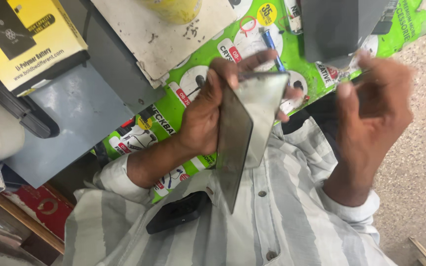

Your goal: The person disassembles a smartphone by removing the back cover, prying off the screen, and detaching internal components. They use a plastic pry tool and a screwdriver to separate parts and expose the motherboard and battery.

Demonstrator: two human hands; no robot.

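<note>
Held thing: a thin, flat, dark grey glass-like panel (235, 143) with a paler reflective sheet (265, 106) folded away from its upper part is held up on edge over the person's lap, above the striped grey-and-white shirt (272, 216).
Left hand: the left hand (208, 111) is clamped around the panel's upper left edge, the thumb laid across the top and the fingertips showing past the far side of the pale sheet.
Right hand: the right hand (373, 106) is raised just beside the panel's upper right corner, apart from the left hand; its fingers are curled together, and whether anything is pinched between them cannot be told.
Lap: a black oblong object (178, 213) lies on the shirt near the panel's lower tip.
Behind the hands: a bright green printed sheet with earphone pictures (183, 83) is spread under the hands; a blue pen-like tool (272, 47) rests on it near the top.
Upper left corner: a yellow and black box (25, 39) lies on a grey-blue flat case (75, 118).
Top edge: a stained white board (159, 34) is seen, with a dark grey slab (338, 27) further right.
Right edge: speckled beige floor (420, 162).
</note>
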